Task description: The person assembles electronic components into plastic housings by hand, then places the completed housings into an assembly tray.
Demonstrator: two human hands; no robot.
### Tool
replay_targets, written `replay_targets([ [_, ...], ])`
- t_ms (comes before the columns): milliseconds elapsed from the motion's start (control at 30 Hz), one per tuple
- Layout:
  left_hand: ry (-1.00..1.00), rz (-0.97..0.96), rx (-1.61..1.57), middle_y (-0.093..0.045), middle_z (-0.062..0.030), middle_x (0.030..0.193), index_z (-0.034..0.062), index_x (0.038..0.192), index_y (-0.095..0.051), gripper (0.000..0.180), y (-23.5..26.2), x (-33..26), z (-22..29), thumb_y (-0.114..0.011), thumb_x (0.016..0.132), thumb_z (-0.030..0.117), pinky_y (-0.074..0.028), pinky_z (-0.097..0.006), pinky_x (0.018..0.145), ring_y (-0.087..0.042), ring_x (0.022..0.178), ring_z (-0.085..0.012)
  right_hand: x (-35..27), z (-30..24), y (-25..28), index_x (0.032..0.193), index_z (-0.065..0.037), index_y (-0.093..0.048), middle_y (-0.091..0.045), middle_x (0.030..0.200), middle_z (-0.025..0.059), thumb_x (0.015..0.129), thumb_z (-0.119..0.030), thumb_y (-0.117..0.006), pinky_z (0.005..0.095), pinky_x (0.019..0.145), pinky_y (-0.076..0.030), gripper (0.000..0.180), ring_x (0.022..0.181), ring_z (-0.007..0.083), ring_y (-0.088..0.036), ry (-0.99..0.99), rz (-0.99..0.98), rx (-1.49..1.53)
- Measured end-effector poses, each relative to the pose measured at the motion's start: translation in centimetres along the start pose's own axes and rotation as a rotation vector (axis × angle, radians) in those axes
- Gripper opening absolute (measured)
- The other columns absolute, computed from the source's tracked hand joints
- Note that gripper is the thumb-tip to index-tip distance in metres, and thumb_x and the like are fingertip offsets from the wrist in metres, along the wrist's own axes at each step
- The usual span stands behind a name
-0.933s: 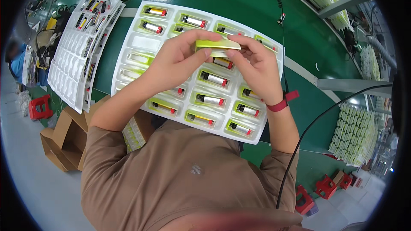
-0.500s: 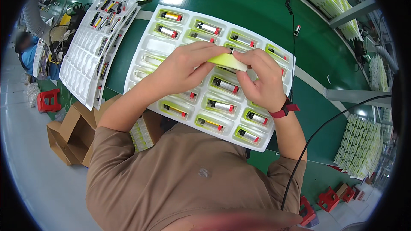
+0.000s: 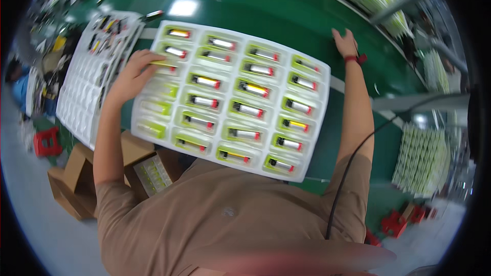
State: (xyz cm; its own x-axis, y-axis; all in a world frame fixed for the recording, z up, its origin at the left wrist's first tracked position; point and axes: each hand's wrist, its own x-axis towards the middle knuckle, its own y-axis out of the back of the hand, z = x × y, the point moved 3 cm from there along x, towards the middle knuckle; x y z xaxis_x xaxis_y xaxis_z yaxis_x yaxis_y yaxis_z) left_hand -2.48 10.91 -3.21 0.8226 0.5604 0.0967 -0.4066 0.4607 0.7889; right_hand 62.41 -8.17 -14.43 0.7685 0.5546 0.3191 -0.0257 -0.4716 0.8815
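Note:
A large white blister tray (image 3: 317, 122) lies on the green table in front of me, its pockets lined with yellow-green cards and small cylindrical items with red tips. My left hand (image 3: 134, 74) rests on the tray's left side and pinches a yellow-green card (image 3: 164, 63) at a pocket there. My right hand (image 3: 345, 42) is stretched far out over the green table (image 3: 286, 13) beyond the tray's far right corner, fingers spread, holding nothing. A red band sits on that wrist.
A second white tray (image 3: 82, 97) with loose small parts lies to the left. Cardboard boxes (image 3: 76, 174) stand below the table's left edge. Stacks of yellow-green packs (image 3: 422, 161) sit at the right and top right. A black cable (image 3: 353, 158) runs along my right arm.
Both hands were together over the tray's middle holding the yellow-green card. Now the left hand has carried the card to the tray's left side and the right hand has let go and reached far right.

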Motion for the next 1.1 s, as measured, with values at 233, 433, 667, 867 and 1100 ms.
replay_targets([
  [233, -0.183, 0.025, 0.222, -0.057, -0.0107, 0.116, 0.0108, 0.113, -0.072, 0.027, -1.1, 1.4, 0.0, -0.064, 0.087, 0.009, -0.043, -0.039, 0.1, -0.053, 0.113, -0.031, 1.5, 5.5, -1.8, 0.148, -0.01, -0.052, -0.071, 0.115, 0.0156, 0.087, -0.028, -0.068, 0.0433, 0.097, -0.053, 0.065, 0.111, 0.0312, -0.067, -0.051, -0.16, 0.089],
  [433, -0.077, 0.126, 0.081, -0.056, -0.0124, 0.108, 0.0049, 0.096, -0.067, 0.014, 0.3, -2.8, 3.5, -0.072, 0.083, 0.005, -0.048, -0.037, 0.088, -0.057, 0.104, -0.0281, -7.2, -11.2, 8.7, 0.13, -0.004, -0.06, -0.066, 0.103, 0.0056, 0.096, 0.002, -0.064, 0.0288, 0.081, -0.058, 0.035, 0.089, 0.0152, -0.067, -0.007, -0.32, 1.153],
  [667, 0.012, -0.113, 0.146, -0.06, -0.0122, 0.1, 0.0013, 0.088, -0.066, 0.02, -1.6, -3.4, 6.2, -0.078, 0.079, 0.014, -0.052, -0.04, 0.078, -0.064, 0.091, -0.0313, -17.3, -18.5, 14.9, 0.111, 0.001, -0.06, -0.067, 0.108, 0.0107, 0.087, 0.013, -0.07, 0.0316, 0.088, -0.058, 0.029, 0.096, 0.0187, -0.069, 0.173, -0.59, 1.468],
  [867, 0.149, -0.136, 0.039, -0.062, -0.0107, 0.101, 0.0017, 0.09, -0.06, 0.026, -1.3, -3.4, 6.3, -0.081, 0.08, 0.013, -0.053, -0.038, 0.078, -0.063, 0.09, -0.0278, -21.1, -21.6, 16.0, 0.122, 0.005, -0.061, -0.067, 0.112, 0.0122, 0.092, 0.011, -0.066, 0.0305, 0.087, -0.059, 0.031, 0.095, 0.0191, -0.071, 0.236, -0.75, 1.518],
  [1100, -0.061, -0.082, 0.253, -0.065, -0.0115, 0.11, 0.0072, 0.125, -0.064, 0.034, -1.3, -3.3, 7.3, -0.07, 0.091, 0.008, -0.053, -0.037, 0.083, -0.065, 0.099, -0.0281, -21.8, -21.3, 17.2, 0.117, 0.005, -0.064, -0.066, 0.118, 0.0105, 0.093, 0.01, -0.066, 0.0305, 0.09, -0.058, 0.025, 0.1, 0.0185, -0.072, 0.093, -0.801, 1.569],
])
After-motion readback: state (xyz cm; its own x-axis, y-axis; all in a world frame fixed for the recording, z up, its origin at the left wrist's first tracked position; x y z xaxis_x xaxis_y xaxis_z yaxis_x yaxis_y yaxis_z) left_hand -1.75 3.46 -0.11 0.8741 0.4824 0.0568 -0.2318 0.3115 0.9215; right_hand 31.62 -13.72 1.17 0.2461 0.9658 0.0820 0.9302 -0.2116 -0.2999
